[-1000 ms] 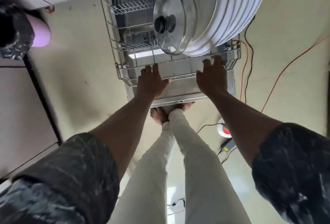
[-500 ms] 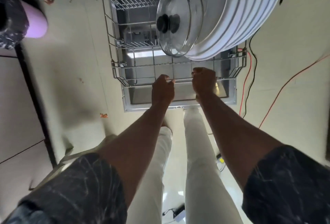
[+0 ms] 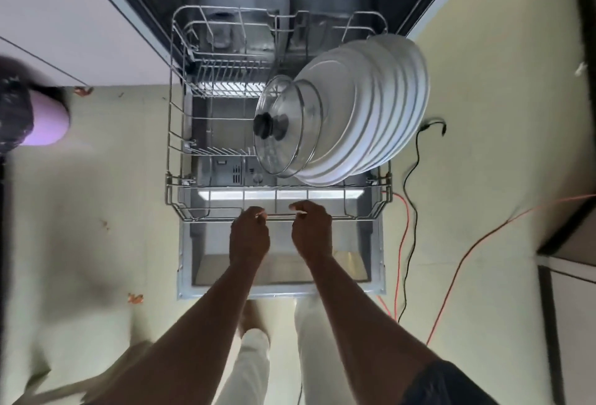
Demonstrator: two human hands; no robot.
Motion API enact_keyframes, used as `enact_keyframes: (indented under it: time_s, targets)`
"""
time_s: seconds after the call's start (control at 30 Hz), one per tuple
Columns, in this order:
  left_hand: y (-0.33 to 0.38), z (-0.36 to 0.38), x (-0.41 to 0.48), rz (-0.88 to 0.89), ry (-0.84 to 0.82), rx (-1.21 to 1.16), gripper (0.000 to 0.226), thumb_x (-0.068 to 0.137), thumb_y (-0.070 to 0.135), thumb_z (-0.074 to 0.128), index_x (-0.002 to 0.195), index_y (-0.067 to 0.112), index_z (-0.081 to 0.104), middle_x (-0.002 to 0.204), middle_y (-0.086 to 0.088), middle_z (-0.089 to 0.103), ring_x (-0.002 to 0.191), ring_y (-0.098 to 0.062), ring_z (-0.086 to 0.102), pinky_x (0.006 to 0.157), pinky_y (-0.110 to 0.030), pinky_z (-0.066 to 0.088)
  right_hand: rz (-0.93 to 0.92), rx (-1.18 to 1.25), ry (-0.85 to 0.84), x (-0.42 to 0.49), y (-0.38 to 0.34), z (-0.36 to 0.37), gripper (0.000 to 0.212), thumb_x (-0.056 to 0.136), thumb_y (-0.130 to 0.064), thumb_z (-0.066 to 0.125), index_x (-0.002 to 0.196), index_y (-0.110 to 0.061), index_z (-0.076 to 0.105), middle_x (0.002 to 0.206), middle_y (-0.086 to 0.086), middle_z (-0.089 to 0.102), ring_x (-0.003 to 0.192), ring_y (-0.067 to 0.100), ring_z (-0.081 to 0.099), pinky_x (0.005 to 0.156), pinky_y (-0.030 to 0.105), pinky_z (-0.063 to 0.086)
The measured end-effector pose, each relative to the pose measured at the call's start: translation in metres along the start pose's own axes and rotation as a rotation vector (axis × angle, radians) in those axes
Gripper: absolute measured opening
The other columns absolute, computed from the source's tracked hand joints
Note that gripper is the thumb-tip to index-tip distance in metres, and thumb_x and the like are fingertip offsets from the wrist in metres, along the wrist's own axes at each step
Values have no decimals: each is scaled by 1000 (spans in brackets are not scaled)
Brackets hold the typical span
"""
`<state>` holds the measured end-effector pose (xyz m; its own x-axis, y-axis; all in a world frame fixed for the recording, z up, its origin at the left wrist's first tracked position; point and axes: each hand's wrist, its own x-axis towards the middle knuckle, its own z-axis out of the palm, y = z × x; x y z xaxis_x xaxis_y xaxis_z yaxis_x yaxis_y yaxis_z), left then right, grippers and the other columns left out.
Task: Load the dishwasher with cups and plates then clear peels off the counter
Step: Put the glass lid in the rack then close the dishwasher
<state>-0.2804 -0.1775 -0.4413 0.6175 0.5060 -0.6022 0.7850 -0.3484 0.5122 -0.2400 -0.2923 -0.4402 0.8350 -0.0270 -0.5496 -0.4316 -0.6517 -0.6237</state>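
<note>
The dishwasher's lower wire rack (image 3: 175, 159) stands pulled out over the open door (image 3: 280, 288). Several white plates (image 3: 371, 114) stand on edge in its right half, with two glass lids (image 3: 280, 127) leaning in front of them. My left hand (image 3: 249, 236) and my right hand (image 3: 312, 232) are side by side at the middle of the rack's front rail, fingers curled round the wire. The rack's left half holds nothing.
A lilac bin with a black bag (image 3: 29, 114) stands on the floor at the left. Orange peel scraps (image 3: 135, 298) lie on the floor beside the door. Red and black cables (image 3: 406, 243) run along the floor on the right. White cabinet fronts flank the dishwasher.
My hands went from lying flat on the rack's front edge to gripping its rail close together. The view has tilted up, and the dishwasher's inside now shows.
</note>
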Motion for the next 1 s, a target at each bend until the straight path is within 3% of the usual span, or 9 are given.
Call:
enact_keyframes:
  time_s: [0.17,0.33,0.43,0.57,0.7,0.77,0.83,0.93,1.0]
  targets:
    - [21,-16,31,83,5,143,24,94,7,52,97,20,72,97,-6,73,90,-28,70,83,-41,55,-170,-216,-54,32,-6,-2,47,82,9,51,110,-18,77,111,5,73,109,25,66,97,34,50]
    - [40,-31,61,343,56,351,19,95,14,53,100,18,70,97,-12,74,91,-34,69,76,-40,55,-261,-377,-103,69,-27,-20,41,91,-11,47,118,-25,74,121,10,69,117,31,60,100,33,43]
    - [53,-38,79,434,107,480,16,96,23,53,97,19,69,91,-12,73,87,-35,69,70,-36,50,-265,-362,-131,90,-44,-27,49,82,-25,36,112,-25,76,119,9,71,114,30,63,94,31,46]
    - [75,-47,105,487,90,624,16,94,26,53,99,20,67,94,-6,71,92,-31,67,70,-31,42,-199,-353,-113,120,-65,-29,36,83,-20,48,105,-20,77,109,5,74,106,28,67,76,28,42]
    - [110,-51,120,474,152,538,14,96,17,56,104,7,60,106,-14,60,92,-35,60,70,-41,50,-210,-416,-101,144,-88,-35,49,77,-35,40,108,-22,75,114,4,73,110,31,64,83,30,44]
    - [128,-50,122,513,126,433,14,101,17,48,102,5,55,102,-17,59,88,-37,58,74,-47,51,-236,-413,-64,155,-96,-37,43,82,-39,44,106,-20,74,111,4,74,110,29,65,87,31,47]
    - [140,-50,127,572,109,444,19,103,15,39,106,6,56,106,-16,58,92,-36,56,77,-47,48,-284,-440,-50,168,-102,-37,32,88,-34,49,103,-20,73,110,2,74,109,28,65,86,31,46]
    - [148,-49,141,684,220,343,21,100,11,42,95,2,59,94,-18,59,83,-37,58,67,-49,51,-333,-481,-53,189,-117,-41,27,92,-27,51,103,-19,75,111,5,73,110,29,65,88,32,46]
    - [155,-46,157,720,243,367,41,97,22,26,96,1,61,96,-18,61,88,-35,56,71,-44,48,-374,-524,-48,202,-130,-43,31,91,-26,49,103,-18,76,113,8,74,111,30,66,90,34,49]
